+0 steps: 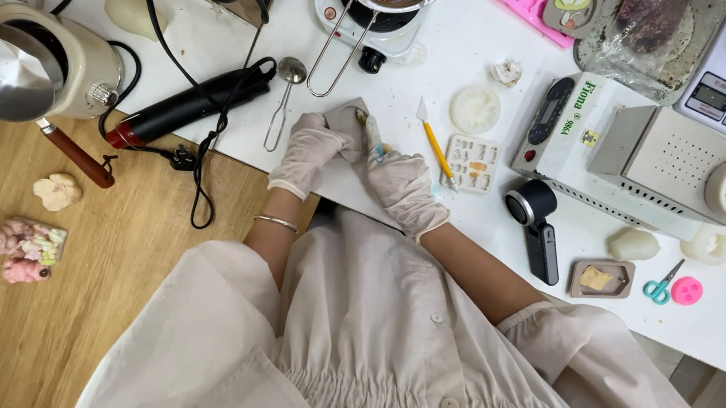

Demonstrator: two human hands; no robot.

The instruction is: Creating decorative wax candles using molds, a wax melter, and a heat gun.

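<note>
Gloved right hand point(402, 186) perhaps gripping tool point(373, 136)

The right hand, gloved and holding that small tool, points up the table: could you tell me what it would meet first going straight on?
Probably the grey sheet that the left hand pinches, right ahead of the right hand; depth is unclear.

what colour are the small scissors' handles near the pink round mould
Teal, a blue-green. The small scissors lie on the white table; the head view shows them.
</note>
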